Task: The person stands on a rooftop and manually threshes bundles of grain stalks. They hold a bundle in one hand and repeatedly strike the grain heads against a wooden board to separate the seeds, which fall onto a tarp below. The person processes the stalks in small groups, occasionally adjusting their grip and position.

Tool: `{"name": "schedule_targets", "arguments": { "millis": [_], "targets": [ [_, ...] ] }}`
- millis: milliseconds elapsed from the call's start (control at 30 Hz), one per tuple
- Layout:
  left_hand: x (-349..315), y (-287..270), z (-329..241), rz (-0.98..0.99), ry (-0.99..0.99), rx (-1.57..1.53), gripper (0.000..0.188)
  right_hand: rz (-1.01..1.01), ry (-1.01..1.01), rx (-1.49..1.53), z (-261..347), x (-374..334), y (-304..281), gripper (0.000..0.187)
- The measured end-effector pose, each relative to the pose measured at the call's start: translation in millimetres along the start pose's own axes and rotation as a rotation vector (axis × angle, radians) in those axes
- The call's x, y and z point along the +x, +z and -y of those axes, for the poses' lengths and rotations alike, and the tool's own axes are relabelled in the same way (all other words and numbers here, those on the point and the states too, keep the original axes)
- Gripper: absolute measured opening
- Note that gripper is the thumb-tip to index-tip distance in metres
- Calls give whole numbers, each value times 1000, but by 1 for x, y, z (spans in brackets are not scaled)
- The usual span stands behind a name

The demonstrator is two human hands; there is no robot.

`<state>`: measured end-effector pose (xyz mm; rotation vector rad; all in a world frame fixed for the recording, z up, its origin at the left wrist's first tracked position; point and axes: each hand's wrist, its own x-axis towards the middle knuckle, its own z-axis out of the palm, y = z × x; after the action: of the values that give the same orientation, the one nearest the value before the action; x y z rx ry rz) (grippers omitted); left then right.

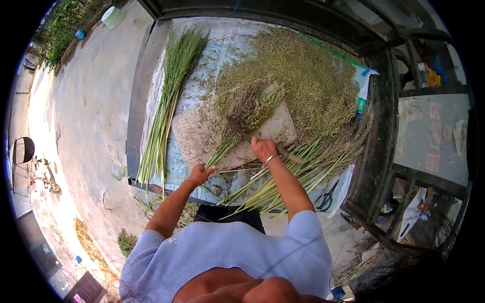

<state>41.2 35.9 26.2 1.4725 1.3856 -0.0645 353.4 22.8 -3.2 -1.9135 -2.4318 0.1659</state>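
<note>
My left hand [200, 174] is closed round the lower ends of a small bunch of green seed-head stalks [223, 154]. Its bushy heads spread over a worn flat board [191, 132]. Gripped at its middle by my right hand [264, 150], a long, narrow, flat dark strip [238, 128] lies slantwise across the heads; whether it is wood or metal I cannot tell. Loose brownish-green heads [247, 107] are heaped at its far end. Beside my right forearm lies a pile of stripped-looking stalks [275, 182], some with heads still on them.
Uncut-looking green stalks [177, 76] lie along the table's left side. A thick layer of loose seed material [308, 76] covers the blue-white sheet [217, 45] at the back right. Dark-handled scissors [328, 196] rest near the front right corner. A dark metal frame [376, 131] borders the right side.
</note>
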Motion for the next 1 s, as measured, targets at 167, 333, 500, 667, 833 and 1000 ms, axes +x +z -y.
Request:
{"name": "schedule_targets", "arguments": {
  "millis": [167,333,500,667,833,1000],
  "targets": [
    [-10,-1,-21,151,-75,-290,39,311,605,-11,-89,-6,-23,21],
    [-11,7,-21,160,-172,-261,45,-60,629,-27,-80,-5,-56,22],
    [-9,7,-38,160,-276,-277,54,-265,-15,280,48,-15,-57,24],
    [-28,-2,-40,189,-306,-267,55,-84,58,141,-9,8,-5,27],
    [-28,-7,-32,279,-379,-424,48,22,209,74,-45,21,-9,24],
    [-21,-16,-29,250,-348,-299,48,4,561,-120,-122,12,-32,25]
  ]
}}
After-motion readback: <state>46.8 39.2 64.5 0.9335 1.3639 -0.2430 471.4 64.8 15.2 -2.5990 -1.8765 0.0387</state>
